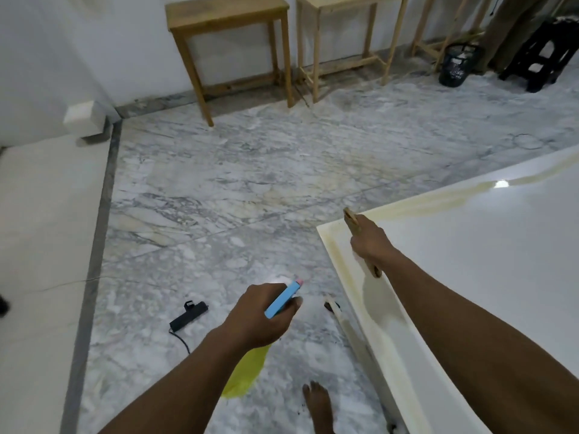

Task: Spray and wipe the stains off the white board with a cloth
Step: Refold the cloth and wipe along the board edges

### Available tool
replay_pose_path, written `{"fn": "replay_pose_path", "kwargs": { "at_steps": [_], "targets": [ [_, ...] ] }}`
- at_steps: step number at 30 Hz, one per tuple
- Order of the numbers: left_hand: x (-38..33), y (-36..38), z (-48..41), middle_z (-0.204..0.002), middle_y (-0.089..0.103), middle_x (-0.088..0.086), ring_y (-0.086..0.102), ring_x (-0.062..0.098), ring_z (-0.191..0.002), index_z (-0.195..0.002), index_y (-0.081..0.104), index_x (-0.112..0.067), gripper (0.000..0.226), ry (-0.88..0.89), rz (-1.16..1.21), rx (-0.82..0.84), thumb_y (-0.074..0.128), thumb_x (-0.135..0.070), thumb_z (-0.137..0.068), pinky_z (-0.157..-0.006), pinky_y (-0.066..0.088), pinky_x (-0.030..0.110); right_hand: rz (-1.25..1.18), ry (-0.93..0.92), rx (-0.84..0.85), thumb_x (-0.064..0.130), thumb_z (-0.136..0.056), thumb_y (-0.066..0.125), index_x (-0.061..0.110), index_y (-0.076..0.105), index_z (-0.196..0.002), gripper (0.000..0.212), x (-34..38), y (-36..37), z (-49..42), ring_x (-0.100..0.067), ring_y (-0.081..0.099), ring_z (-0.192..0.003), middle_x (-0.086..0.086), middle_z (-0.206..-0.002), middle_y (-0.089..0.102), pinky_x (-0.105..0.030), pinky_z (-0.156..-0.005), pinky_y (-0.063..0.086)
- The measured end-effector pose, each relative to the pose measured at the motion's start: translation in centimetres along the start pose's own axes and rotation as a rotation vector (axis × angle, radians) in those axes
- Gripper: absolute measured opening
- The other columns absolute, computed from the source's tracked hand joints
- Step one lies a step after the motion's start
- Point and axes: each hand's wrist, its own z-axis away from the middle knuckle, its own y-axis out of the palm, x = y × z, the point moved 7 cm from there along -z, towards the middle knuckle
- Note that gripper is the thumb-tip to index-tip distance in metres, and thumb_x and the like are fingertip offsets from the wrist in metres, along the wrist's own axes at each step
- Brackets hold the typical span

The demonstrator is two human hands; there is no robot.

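**Wiping has started at the corner of the board; most of the stains are left**

Well off the left edge of the board (470,261), a black gadget (189,314) with a cable lies on the floor (219,183). Closer to that edge, but over the floor, your left hand (263,314) has its fingers curled round the neck of the spray bottle (283,297). The bottle's blue head points up and toward the board, and its yellow body hangs below your wrist. I cannot tell whether a finger is on the trigger. Your bare foot (318,402) stands near the board's left edge.

At the board's left corner, your right hand (371,242) closes its fingers round a brownish cloth (352,219) and holds it against the surface just inside the rim. The cloth sticks out at both ends of your fist.

The yellowish stains (438,198) run in a band along the board's far edge, and more follow the left edge from the corner toward you. The middle of the board looks white and glossy.

You seem to be early in the job. Both stained edges show plainly, and I cannot tell whether any spray is on them. Both bands need spraying and wiping along their whole length.
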Motion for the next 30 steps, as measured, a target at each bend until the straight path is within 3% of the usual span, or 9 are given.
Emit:
{"fn": "replay_pose_path", "kwargs": {
  "at_steps": [2, 4, 8, 12, 16, 19, 24, 30],
  "targets": [
    [1.5, 0.0, -0.3, -0.068, 0.064, 0.016, 0.068, 0.035, -0.061, -0.076, 0.056, -0.009, 0.046, -0.049, 0.028, -0.014, 0.060, -0.049, -0.099, -0.063, 0.056, 0.060, 0.044, -0.059, 0.130, 0.018, -0.099, 0.045, 0.022, 0.029, -0.154, 0.057, 0.9, 2.6, -2.2, -0.035, 0.050, -0.126, -0.013, -0.149, 0.042, -0.032, -0.091, 0.042],
    [3.2, 0.0, -0.8, -0.068, 0.064, 0.016, 0.069, 0.035, -0.062, -0.077, 0.058, -0.009, 0.047, -0.102, 0.074, -0.024, 0.060, -0.050, -0.099, -0.063, 0.057, 0.059, 0.148, -0.059, 0.205, 0.026, -0.099, 0.048, 0.019, 0.033, -0.152, 0.055, 0.1, 5.2, -4.5, -0.033, 0.048, -0.129, -0.011, -0.152, 0.040, -0.037, -0.102, 0.042],
    [5.4, -0.3, -1.4, -0.069, 0.064, 0.017, 0.068, 0.038, -0.063, -0.079, 0.062, -0.008, 0.045, -0.172, 0.130, -0.041, 0.061, -0.049, -0.099, -0.065, 0.056, 0.060, 0.509, -0.156, -0.096, 0.035, -0.095, 0.046, 0.014, 0.045, -0.143, 0.053, -2.0, 5.3, -7.8, -0.031, 0.039, -0.138, -0.010, -0.152, 0.043, -0.044, -0.107, 0.038],
    [6.8, 0.4, -2.8, -0.067, 0.061, 0.013, 0.064, 0.036, -0.061, -0.075, 0.059, -0.012, 0.047, -0.185, 0.131, -0.043, 0.059, -0.054, -0.096, -0.062, 0.058, 0.059, 0.687, -0.275, -0.072, 0.048, -0.099, 0.030, 0.015, 0.021, -0.156, 0.066, -4.4, 8.1, -9.5, -0.026, 0.004, -0.154, -0.005, -0.167, 0.013, -0.052, -0.123, 0.015],
    [7.4, 1.6, -4.1, -0.067, 0.061, 0.013, 0.066, 0.034, -0.059, -0.074, 0.057, -0.013, 0.046, -0.183, 0.128, -0.033, 0.059, -0.054, -0.096, -0.061, 0.057, 0.059, 0.742, -0.324, -0.142, 0.062, -0.098, 0.019, 0.022, 0.003, -0.159, 0.074, -4.9, 9.8, -9.9, -0.027, -0.012, -0.154, -0.006, -0.168, -0.004, -0.055, -0.123, -0.003],
    [7.2, 2.9, -4.3, -0.066, 0.060, 0.013, 0.066, 0.033, -0.059, -0.073, 0.056, -0.013, 0.045, -0.182, 0.129, -0.009, 0.060, -0.052, -0.097, -0.060, 0.057, 0.058, 0.740, -0.430, -0.147, 0.056, -0.098, 0.027, 0.025, 0.002, -0.160, 0.073, -4.9, 10.6, -9.6, -0.026, -0.012, -0.154, -0.005, -0.168, -0.008, -0.055, -0.123, -0.002],
    [6.1, 5.4, -3.9, -0.065, 0.060, 0.013, 0.065, 0.034, -0.059, -0.073, 0.057, -0.013, 0.043, -0.160, 0.124, 0.033, 0.062, -0.049, -0.097, -0.061, 0.056, 0.060, 0.723, -0.454, -0.156, 0.041, -0.102, 0.023, 0.020, 0.009, -0.160, 0.063, -5.5, 11.0, -9.5, -0.026, -0.004, -0.155, -0.008, -0.168, 0.003, -0.051, -0.124, 0.001],
    [4.7, 6.6, -1.6, -0.066, 0.062, 0.013, 0.067, 0.033, -0.059, -0.075, 0.060, -0.012, 0.043, -0.159, 0.127, 0.037, 0.064, -0.048, -0.097, -0.060, 0.058, 0.058, 0.698, -0.479, -0.133, 0.038, -0.101, 0.025, 0.019, 0.010, -0.160, 0.064, -7.3, 11.3, -5.9, -0.025, -0.006, -0.155, -0.006, -0.168, 0.002, -0.048, -0.124, -0.001]
  ]
}}
